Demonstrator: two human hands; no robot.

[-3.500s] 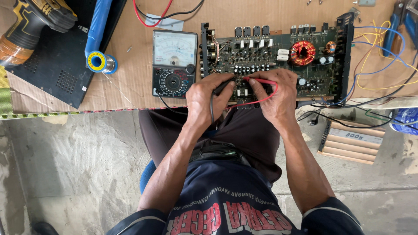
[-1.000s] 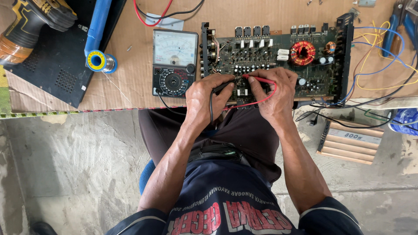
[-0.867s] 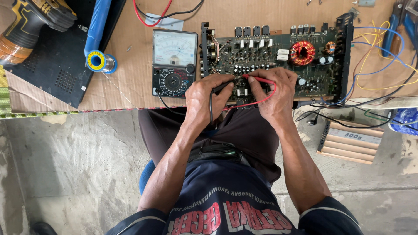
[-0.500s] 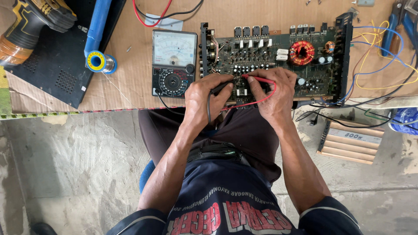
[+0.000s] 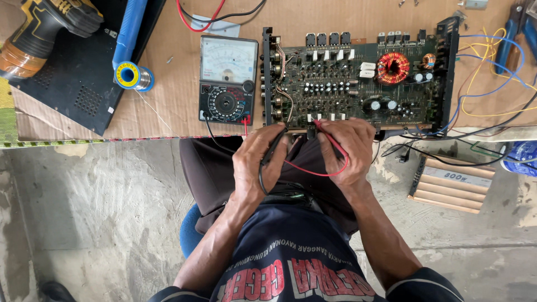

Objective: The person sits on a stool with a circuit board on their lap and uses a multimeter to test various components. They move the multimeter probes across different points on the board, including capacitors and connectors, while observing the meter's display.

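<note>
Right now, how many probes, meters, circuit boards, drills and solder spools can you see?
Probes: 2, black probe in the left hand, red probe in the right hand
Meter: 1
Board: 1
Drill: 1
Solder spool: 1
Total: 6

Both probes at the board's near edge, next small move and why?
Probably hold both tips steady and glance at the meter. The left hand holds the black probe and the right hand the red probe at the board edge; exact contact points are too small to tell.
</note>
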